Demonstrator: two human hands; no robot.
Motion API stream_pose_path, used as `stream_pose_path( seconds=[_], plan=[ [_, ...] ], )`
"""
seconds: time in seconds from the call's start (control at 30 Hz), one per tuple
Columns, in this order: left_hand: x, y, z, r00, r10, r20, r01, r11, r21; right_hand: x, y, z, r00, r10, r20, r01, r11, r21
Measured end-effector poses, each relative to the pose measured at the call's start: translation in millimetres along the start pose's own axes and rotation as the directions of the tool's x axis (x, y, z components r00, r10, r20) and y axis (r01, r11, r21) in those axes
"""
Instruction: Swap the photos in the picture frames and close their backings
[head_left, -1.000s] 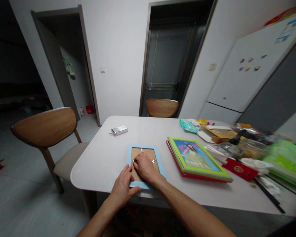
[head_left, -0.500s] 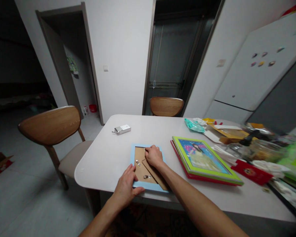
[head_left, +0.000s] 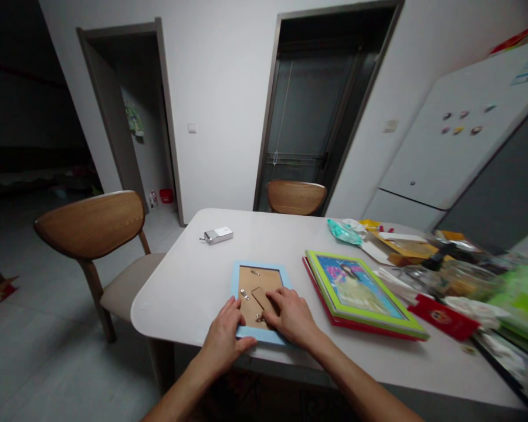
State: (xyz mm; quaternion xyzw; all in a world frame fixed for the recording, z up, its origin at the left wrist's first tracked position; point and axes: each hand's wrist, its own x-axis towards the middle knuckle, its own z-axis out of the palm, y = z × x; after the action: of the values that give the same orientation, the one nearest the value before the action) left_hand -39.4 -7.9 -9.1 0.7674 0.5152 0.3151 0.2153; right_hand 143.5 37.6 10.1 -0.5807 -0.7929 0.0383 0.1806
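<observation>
A light-blue picture frame lies face down on the white table, with its brown backing board upward. Around its lower left corner is my left hand, fingers along the left side and thumb at the near edge. My right hand rests over the right half of the board, thumb and fingers apart, covering part of the frame's stand. Its thumb is beside the near metal clip. Another clip sits at the left, and a far clip lies near the top edge.
Right of the frame, a green-framed picture lies on a red one. Beyond are a red packet, a teal packet and a plastic container. A silver-white device lies back left. Wooden chairs stand around the table.
My right hand has moved from the far clip toward me, to the near clip, uncovering the top of the board. My left hand stays at the corner. The view has tilted up slightly.
</observation>
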Motion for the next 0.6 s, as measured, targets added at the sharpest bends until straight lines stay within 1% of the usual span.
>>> stream_pose_path(
  seconds=[0.07, 0.17, 0.27, 0.33, 0.4, 0.47, 0.53, 0.6],
  plan=[
    [-0.5, 2.4, 1.1, 1.000, -0.009, -0.021, 0.009, 1.000, -0.007, -6.3, -0.7, -0.4, 1.000, -0.009, 0.004, 0.009, 1.000, 0.017],
    [-1.3, 7.4, -1.1, 0.998, -0.040, -0.057, 0.036, 0.998, -0.057, -2.6, -1.0, -3.0, 1.000, -0.010, -0.002, 0.010, 0.997, 0.081],
    [2.9, 11.7, -6.7, 0.995, -0.066, -0.073, 0.053, 0.984, -0.167, 5.0, -1.6, -13.3, 0.999, 0.002, -0.034, 0.001, 0.995, 0.097],
    [10.5, 14.1, -10.7, 0.991, -0.094, -0.100, 0.060, 0.954, -0.294, 7.7, -6.2, -23.4, 0.998, 0.015, -0.066, -0.009, 0.996, 0.091],
    [20.6, 16.5, -14.5, 0.978, -0.164, -0.132, 0.085, 0.881, -0.465, 8.0, -15.9, -33.3, 0.995, 0.007, -0.098, 0.003, 0.995, 0.099],
    [29.8, 18.0, -19.4, 0.954, -0.265, -0.138, 0.126, 0.776, -0.618, 6.8, -28.1, -40.4, 0.992, -0.046, -0.118, 0.063, 0.988, 0.143],
    [34.7, 16.4, -26.7, 0.929, -0.345, -0.134, 0.154, 0.689, -0.708, 5.3, -36.5, -43.6, 0.984, -0.111, -0.137, 0.140, 0.966, 0.219],
    [34.0, 8.8, -36.5, 0.906, -0.400, -0.141, 0.164, 0.637, -0.753, 4.0, -35.1, -42.6, 0.980, -0.124, -0.155, 0.164, 0.945, 0.281]
  ],
)
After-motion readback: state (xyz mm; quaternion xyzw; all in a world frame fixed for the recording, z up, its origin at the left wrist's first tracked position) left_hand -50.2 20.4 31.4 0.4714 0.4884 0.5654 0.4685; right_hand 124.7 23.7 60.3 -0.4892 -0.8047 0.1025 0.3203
